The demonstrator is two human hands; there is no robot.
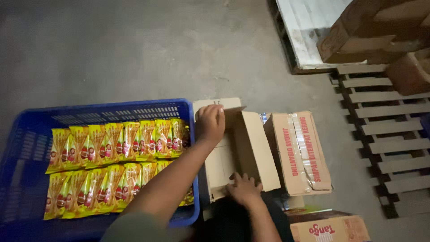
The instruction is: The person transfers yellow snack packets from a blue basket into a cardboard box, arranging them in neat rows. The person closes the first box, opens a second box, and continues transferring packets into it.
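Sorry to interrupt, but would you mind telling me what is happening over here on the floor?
A person has both hands on an open cardboard box that sits on the concrete floor. The left hand rests on its far flap, and the right hand presses on its near edge. Beside it, a blue plastic crate holds two rows of yellow snack packets. A taped carton lies on the other side, near wooden pallets.

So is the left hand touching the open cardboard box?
Touching: the head view shows the left hand with its fingers curled over the far flap of the open cardboard box.
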